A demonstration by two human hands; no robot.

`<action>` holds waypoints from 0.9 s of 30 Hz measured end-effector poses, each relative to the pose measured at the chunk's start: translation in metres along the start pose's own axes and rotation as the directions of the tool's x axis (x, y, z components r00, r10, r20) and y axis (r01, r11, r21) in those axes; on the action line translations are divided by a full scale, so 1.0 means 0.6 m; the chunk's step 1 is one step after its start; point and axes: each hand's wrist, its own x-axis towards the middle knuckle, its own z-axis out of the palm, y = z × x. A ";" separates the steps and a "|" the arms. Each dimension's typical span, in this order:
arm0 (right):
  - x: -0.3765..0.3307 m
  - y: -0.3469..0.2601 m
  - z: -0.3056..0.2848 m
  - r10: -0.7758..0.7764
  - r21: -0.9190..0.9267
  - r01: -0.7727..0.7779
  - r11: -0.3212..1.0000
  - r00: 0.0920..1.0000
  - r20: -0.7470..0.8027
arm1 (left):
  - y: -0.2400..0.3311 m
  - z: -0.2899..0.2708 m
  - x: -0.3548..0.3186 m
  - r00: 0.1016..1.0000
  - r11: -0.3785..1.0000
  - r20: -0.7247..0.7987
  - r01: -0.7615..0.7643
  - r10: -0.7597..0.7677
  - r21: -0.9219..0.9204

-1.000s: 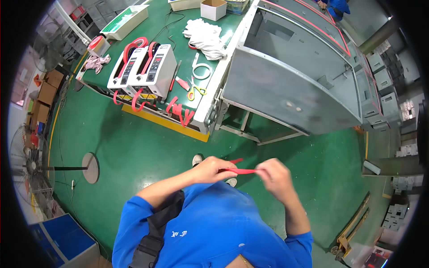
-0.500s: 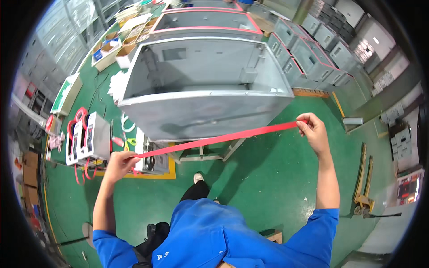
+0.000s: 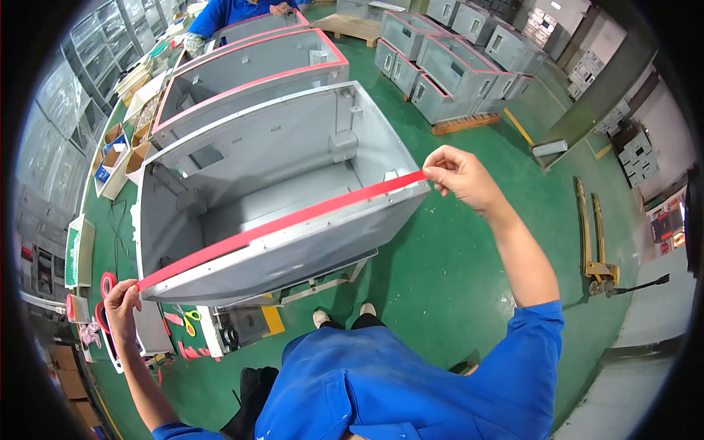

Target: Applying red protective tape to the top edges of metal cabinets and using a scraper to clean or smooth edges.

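A long strip of red tape (image 3: 282, 226) is stretched between my two hands, slanting up from left to right. My left hand (image 3: 122, 308) pinches its left end beside the near left corner of a grey metal box (image 3: 293, 268). The other end is pinched by my right hand (image 3: 462, 178), next to the near right corner. The strip runs along the box's near top edge; I cannot tell whether it touches the metal. The box is open at the top, with brackets on its inner walls, and rests on a stand.
More grey boxes with red-edged rims (image 3: 253, 81) stand behind, where another person in blue (image 3: 238, 11) is. Left, a green bench holds tape rolls (image 3: 108, 282), yellow scissors (image 3: 191, 321) and small cartons (image 3: 114, 165). Stacked boxes (image 3: 455, 73) and a pallet jack (image 3: 598, 242) are at right.
Both hands have carried the taut tape forward from in front of the box to its near top edge. I am closer to the box, and the view has turned.
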 end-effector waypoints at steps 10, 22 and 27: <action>0.043 0.042 -0.030 0.149 -0.045 -0.143 0.989 0.971 0.189 | -0.019 0.015 0.004 0.992 0.990 -0.099 0.067 -0.080 -0.125; 0.064 0.059 -0.051 0.203 -0.127 -0.174 0.977 0.939 0.276 | -0.006 0.018 -0.011 0.957 0.933 -0.165 0.179 -0.239 -0.313; 0.069 0.058 -0.046 0.168 -0.183 -0.115 0.976 0.936 0.310 | -0.050 -0.026 -0.011 0.954 0.941 -0.143 0.220 -0.262 -0.255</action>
